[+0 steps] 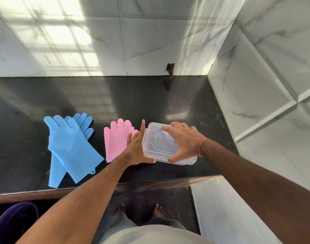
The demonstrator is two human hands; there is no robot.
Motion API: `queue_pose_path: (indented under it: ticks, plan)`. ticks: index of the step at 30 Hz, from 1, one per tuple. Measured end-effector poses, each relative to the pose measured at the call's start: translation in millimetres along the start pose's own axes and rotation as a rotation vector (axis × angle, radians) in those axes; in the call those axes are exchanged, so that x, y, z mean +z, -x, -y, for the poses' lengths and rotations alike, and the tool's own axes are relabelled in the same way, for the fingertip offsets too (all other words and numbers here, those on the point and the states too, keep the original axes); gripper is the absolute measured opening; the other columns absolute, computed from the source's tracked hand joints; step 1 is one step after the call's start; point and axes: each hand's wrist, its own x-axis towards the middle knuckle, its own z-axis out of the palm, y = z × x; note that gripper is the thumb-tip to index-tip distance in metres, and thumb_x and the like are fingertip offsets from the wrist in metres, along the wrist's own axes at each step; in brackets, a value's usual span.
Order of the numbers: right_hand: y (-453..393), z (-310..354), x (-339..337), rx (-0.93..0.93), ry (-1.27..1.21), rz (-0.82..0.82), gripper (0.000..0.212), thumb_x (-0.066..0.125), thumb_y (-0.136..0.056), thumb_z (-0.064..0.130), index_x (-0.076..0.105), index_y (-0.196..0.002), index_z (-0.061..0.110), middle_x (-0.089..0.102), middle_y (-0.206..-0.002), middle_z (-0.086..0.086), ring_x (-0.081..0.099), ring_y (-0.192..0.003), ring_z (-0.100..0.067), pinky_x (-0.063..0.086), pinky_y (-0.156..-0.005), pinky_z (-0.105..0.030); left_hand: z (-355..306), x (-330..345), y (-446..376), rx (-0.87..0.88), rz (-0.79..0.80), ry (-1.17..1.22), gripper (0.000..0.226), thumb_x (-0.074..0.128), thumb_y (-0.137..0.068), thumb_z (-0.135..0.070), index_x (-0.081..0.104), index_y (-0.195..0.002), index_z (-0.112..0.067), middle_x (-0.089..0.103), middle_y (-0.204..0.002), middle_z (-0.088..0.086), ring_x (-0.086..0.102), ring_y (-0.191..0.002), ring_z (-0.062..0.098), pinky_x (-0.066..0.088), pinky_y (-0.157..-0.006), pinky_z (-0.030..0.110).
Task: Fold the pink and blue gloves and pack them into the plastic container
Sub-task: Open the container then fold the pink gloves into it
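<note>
A: Black stone, polished: one counter (115,95), set against white marble-look wall tiles (150,41) at back and right. What is laid on it?

B: Largest item: blue gloves (71,147), one pair, unfolded, crossed one over the other at the left of the counter, fingers pointed toward the wall, cuffs toward the front edge.

A: Next?

B: Plastic box (161,147), clear, lid on, tilted, at the right of the counter. It is gripped by the right hand (184,140) from above, fingers spread over the lid and far rim, thumb curled round the near edge.

A: And the pink pair?

B: Pink gloves (115,141), stacked flat between the blue pair and the box, well apart from the blue, their right edge covered by the left hand (138,147). Whether a fold has been made cannot be told.

A: State of the left hand?

B: Held wide, fingers straight, index pointed toward the wall; it is placed against the box's left side and over the pink gloves. Nothing is gripped by it.

A: Smaller entries?

B: One orange thread (202,146), worn on the right wrist. Below the counter edge, a purple tub (15,221) at the left and bare feet (157,210) on a dark floor are seen.
</note>
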Motion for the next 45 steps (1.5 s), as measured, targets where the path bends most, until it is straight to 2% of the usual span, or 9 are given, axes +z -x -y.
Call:
queue_pose_path:
  ticks: [8, 12, 15, 20, 23, 27, 34, 38, 45]
  plan:
    - [-2, -27, -17, 0.111, -0.561, 0.033, 0.113, 0.085, -0.062, 0.069, 0.033, -0.159, 0.041, 0.043, -0.151, 0.008, 0.045, -0.138, -0.02, 0.043, -0.12, -0.053, 0, -11, 0, -0.061, 0.017, 0.074, 0.127, 0.083, -0.088, -0.02, -0.01, -0.174, -0.03, -0.013, -0.183, -0.011, -0.012, -0.169, 0.018, 0.004, -0.136, 0.06]
    - [1, -41, -24, 0.103, -0.833, -0.021, 0.097, 0.087, -0.072, 0.055, 0.039, -0.154, 0.037, 0.052, -0.14, 0.011, 0.061, -0.124, -0.018, 0.057, -0.106, -0.041, 2, -29, -1, -0.07, 0.044, -0.009, 0.118, 0.066, -0.091, 0.001, -0.014, -0.173, -0.028, -0.015, -0.182, -0.01, -0.024, -0.166, 0.017, -0.002, -0.137, 0.055]
    - [8, -48, -31, 0.123, -0.958, -0.027, 0.086, 0.08, -0.075, 0.062, 0.038, -0.149, 0.046, 0.055, -0.135, 0.017, 0.062, -0.122, -0.014, 0.058, -0.092, -0.024, -4, -40, -1, -0.04, -0.187, 0.031, 0.09, 0.056, -0.096, 0.008, 0.02, -0.174, -0.022, 0.014, -0.182, -0.005, -0.001, -0.17, 0.021, 0.011, -0.138, 0.051]
    - [15, -55, -39, 0.129, -1.186, -0.03, 0.076, 0.069, -0.077, 0.066, 0.047, -0.143, 0.034, 0.058, -0.138, 0.0, 0.06, -0.128, -0.026, 0.054, -0.111, -0.051, -56, -47, -15, 0.083, -0.524, 0.076, 0.05, 0.059, -0.104, -0.008, 0.061, -0.153, -0.016, 0.06, -0.157, -0.002, 0.045, -0.148, 0.023, 0.036, -0.123, 0.039]
    - [21, -58, -42, 0.118, -1.449, 0.085, 0.105, 0.083, -0.058, 0.076, 0.05, -0.142, 0.022, 0.064, -0.129, -0.011, 0.065, -0.118, -0.03, 0.057, -0.105, -0.051, -100, -51, -31, 0.026, -0.376, 0.198, 0.044, 0.05, -0.109, -0.031, 0.064, -0.15, -0.019, 0.068, -0.147, -0.006, 0.06, -0.134, 0.013, 0.047, -0.111, 0.028]
    - [35, -67, -35, 0.013, -1.791, 0.114, 0.084, 0.088, -0.063, 0.071, 0.06, -0.127, 0.024, 0.071, -0.103, -0.009, 0.072, -0.091, -0.025, 0.064, -0.084, -0.043, -138, -45, -53, -0.115, -0.104, 0.433, 0.026, 0.059, -0.108, -0.046, 0.082, -0.116, -0.038, 0.079, -0.098, -0.024, 0.074, -0.077, -0.002, 0.051, -0.058, 0.005]
    - [64, -94, -9, 0.077, -1.955, -0.023, 0.07, 0.043, -0.101, 0.063, 0.048, -0.155, 0.018, 0.06, -0.136, -0.022, 0.062, -0.122, -0.041, 0.05, -0.108, -0.063, -151, -24, -70, -0.301, -0.016, 0.613, 0.02, 0.071, -0.103, -0.031, 0.082, -0.095, -0.017, 0.077, -0.066, -0.009, 0.066, -0.052, 0.003, 0.056, -0.056, 0.016]
    - [81, -109, 7, 0.116, -2.044, -0.043, 0.078, 0.049, -0.101, 0.068, 0.042, -0.162, 0.021, 0.044, -0.163, -0.025, 0.043, -0.148, -0.053, 0.038, -0.118, -0.07, -157, -14, -79, -0.404, -0.04, 0.576, 0.029, 0.061, -0.108, -0.027, 0.077, -0.09, -0.011, 0.079, -0.073, -0.002, 0.068, -0.049, 0.005, 0.057, -0.055, 0.018]
    - [114, -121, 52, 0.321, -2.124, -0.278, 0.074, 0.068, -0.094, 0.062, 0.054, -0.15, 0.015, 0.066, -0.146, -0.013, 0.065, -0.13, -0.046, 0.058, -0.103, -0.057, -171, -6, -100, -0.408, -0.006, 0.456, 0.029, 0.061, -0.104, -0.024, 0.077, -0.083, -0.011, 0.079, -0.064, -0.004, 0.073, -0.049, 0.01, 0.057, -0.049, 0.018]
